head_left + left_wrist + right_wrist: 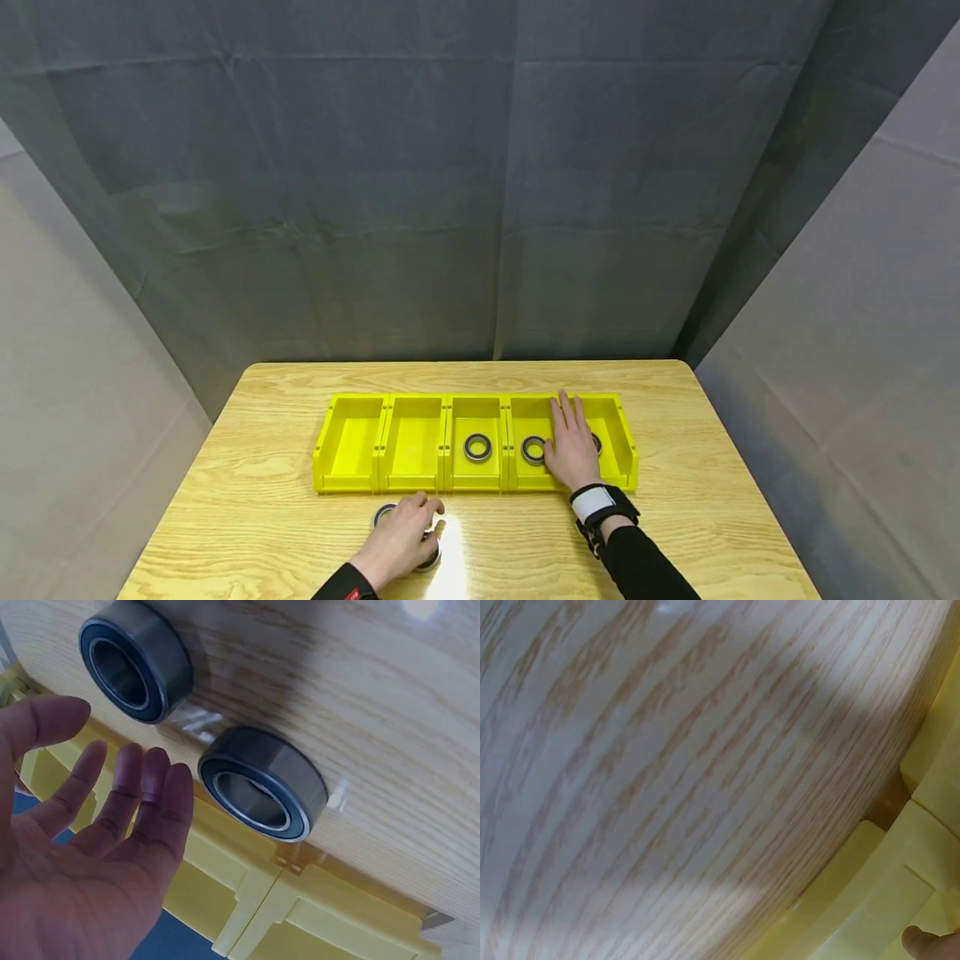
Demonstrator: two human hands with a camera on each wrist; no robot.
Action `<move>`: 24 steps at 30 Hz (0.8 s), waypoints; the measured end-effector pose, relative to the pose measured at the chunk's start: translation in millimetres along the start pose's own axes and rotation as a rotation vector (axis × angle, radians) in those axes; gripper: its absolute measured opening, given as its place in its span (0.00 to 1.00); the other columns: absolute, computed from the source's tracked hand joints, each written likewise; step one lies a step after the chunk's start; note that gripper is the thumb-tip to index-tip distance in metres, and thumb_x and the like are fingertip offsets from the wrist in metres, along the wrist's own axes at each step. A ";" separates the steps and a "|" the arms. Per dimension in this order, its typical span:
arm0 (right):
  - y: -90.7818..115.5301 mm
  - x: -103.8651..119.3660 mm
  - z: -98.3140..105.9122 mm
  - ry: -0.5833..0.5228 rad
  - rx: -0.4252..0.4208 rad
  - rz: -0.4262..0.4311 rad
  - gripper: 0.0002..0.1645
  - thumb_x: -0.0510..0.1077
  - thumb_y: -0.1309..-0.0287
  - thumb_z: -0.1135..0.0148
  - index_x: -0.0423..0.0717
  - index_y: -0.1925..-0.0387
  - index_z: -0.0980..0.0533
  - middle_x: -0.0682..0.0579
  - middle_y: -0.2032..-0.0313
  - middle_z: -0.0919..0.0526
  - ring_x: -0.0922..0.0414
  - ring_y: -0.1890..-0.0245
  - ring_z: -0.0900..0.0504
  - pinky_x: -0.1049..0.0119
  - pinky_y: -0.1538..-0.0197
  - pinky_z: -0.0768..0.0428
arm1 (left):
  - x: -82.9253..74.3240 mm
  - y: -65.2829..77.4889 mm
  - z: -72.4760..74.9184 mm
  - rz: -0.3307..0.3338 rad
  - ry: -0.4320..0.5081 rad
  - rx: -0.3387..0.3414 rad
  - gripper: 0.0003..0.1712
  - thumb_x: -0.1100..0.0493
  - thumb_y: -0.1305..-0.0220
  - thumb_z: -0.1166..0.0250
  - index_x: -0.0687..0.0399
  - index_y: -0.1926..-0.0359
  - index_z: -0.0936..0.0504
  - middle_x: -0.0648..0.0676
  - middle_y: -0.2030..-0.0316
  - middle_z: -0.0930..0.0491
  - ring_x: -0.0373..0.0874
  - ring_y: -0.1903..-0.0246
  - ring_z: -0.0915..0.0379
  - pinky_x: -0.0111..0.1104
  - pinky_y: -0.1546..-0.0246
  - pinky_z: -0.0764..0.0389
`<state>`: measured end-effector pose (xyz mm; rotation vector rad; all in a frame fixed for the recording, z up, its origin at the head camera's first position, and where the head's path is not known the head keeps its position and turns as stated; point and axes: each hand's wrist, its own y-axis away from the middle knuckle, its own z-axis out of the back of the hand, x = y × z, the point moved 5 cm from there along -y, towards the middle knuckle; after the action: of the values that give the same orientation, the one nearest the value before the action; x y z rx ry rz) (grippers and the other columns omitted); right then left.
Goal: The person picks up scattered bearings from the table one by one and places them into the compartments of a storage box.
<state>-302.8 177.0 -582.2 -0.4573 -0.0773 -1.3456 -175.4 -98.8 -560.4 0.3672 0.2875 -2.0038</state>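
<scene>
My left hand point(401, 535) hovers over two ball bearings on the table, its fingers loosely bent and holding nothing. In the left wrist view, one bearing point(169, 664) lies beyond the thumb, and the other bearing point(300, 769) is just past the fingertips. My right hand point(573, 450) reaches over the wall between the two rightmost yellow bins, fingers extended. Beside its thumb, a bearing point(525, 451) lies in the fourth bin from the left; another bearing point(597, 443), partly hidden by the hand, is in the rightmost bin. The middle bin contains a bearing point(467, 448) too.
Five joined yellow bins point(412, 482) stand in a row across the wooden table point(262, 467). No bearings show in the two leftmost bins. Grey curtains point(390, 208) hang behind the table, with pale panels point(847, 400) at both sides.
</scene>
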 end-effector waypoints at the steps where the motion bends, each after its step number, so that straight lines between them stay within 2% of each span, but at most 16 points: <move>1: 0.1 0.1 0.3 -0.002 0.000 0.000 0.45 0.38 0.45 0.30 0.36 0.27 0.37 0.36 0.24 0.41 0.34 0.23 0.44 0.42 0.25 0.36 | 0.5 -0.5 0.2 0.003 0.005 0.002 0.15 0.61 0.45 0.30 0.52 0.55 0.18 0.46 0.69 0.25 0.40 0.69 0.29 0.30 0.74 0.31; 7: 0.5 0.0 0.3 -0.004 -0.002 0.003 0.45 0.38 0.45 0.31 0.36 0.27 0.38 0.37 0.24 0.42 0.35 0.23 0.45 0.43 0.25 0.36 | 1.2 -2.4 0.5 -0.005 -0.012 -0.019 0.13 0.60 0.42 0.30 0.52 0.56 0.18 0.47 0.67 0.23 0.41 0.68 0.28 0.28 0.73 0.29; 16: 0.3 -0.2 -0.1 0.018 -0.002 0.000 0.45 0.39 0.44 0.31 0.36 0.27 0.38 0.37 0.23 0.42 0.35 0.23 0.44 0.43 0.25 0.35 | -3.5 -5.1 7.1 -0.018 -0.026 -0.055 0.13 0.59 0.43 0.29 0.53 0.56 0.18 0.48 0.68 0.23 0.40 0.70 0.28 0.29 0.73 0.28; 24: 0.1 -0.5 -0.5 0.003 0.000 -0.002 0.45 0.39 0.44 0.31 0.36 0.27 0.38 0.37 0.24 0.42 0.35 0.23 0.45 0.43 0.25 0.36 | -4.2 -7.6 6.8 0.010 0.004 -0.008 0.14 0.60 0.42 0.30 0.54 0.54 0.17 0.48 0.68 0.23 0.39 0.70 0.29 0.27 0.74 0.30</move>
<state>-302.9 177.3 -582.9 -0.4554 -0.0751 -1.3482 -181.3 -94.4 -552.2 0.3669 0.2958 -1.9915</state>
